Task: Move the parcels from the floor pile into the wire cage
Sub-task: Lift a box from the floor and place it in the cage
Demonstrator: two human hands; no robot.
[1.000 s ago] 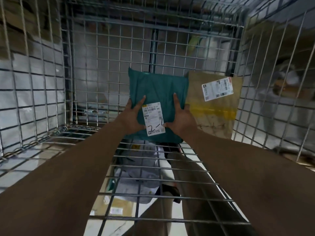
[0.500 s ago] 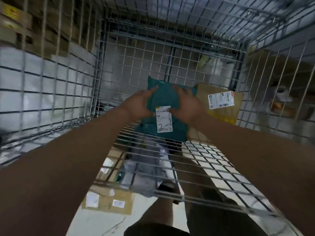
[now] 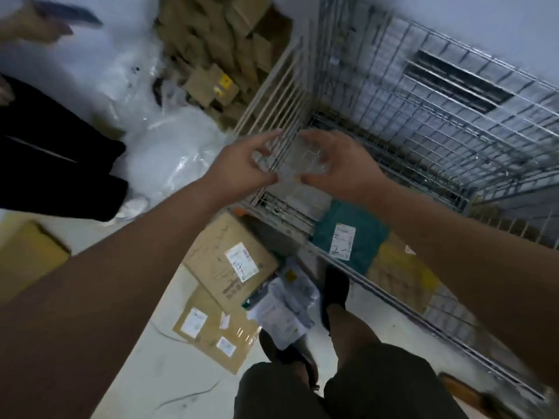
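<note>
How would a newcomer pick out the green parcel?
Look at the wire cage on the right. On its floor, close to the front edge, lies the teal mailer. The brown parcel beside it shows yellow; only this one is teal.

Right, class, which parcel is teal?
The teal mailer inside the wire cage, white label up; the cardboard boxes and plastic bag on the floor are brown and pale.
</note>
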